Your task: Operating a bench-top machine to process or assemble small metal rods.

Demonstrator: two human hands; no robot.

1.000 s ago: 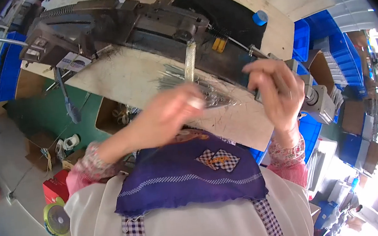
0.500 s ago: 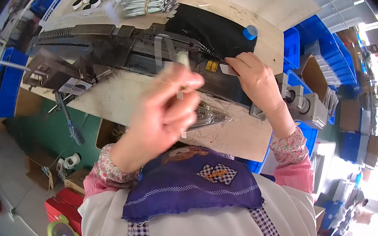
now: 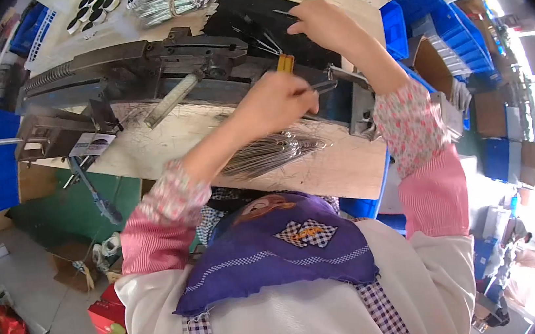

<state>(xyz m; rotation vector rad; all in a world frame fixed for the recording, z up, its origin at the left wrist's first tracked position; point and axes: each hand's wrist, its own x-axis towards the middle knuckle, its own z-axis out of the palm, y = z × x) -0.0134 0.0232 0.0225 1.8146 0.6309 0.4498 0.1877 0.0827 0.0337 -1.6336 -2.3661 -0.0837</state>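
A: Biggest first. Bench?
B: Pale wooden bench (image 3: 354,173), upper half of frame. Front edge slants from middle left down to right of centre.
A: On it?
B: Dark metal machine (image 3: 130,60), upper left to centre. Black sheet (image 3: 243,14), top centre. Wire heap (image 3: 266,155), centre, near the front edge; strip of wood to its right, so some room there. Pale lever (image 3: 174,100) juts toward the front edge, left of centre, with a gap of wood below its tip.
A: Hands?
B: Left hand (image 3: 277,103), centre, above the heap in frame, fingers curled. Right hand (image 3: 327,21), upper right of centre, over the sheet's right side, fingers bent together. Open span of sheet to its left.
A: Grip?
B: Can't tell, either one. Bent metal piece (image 3: 324,85) shows at the left fingertips, thin strip (image 3: 283,12) at the right ones; holding unclear on both.
A: Small stuff?
B: Yellow tool handle (image 3: 285,64), just above the left hand in frame.
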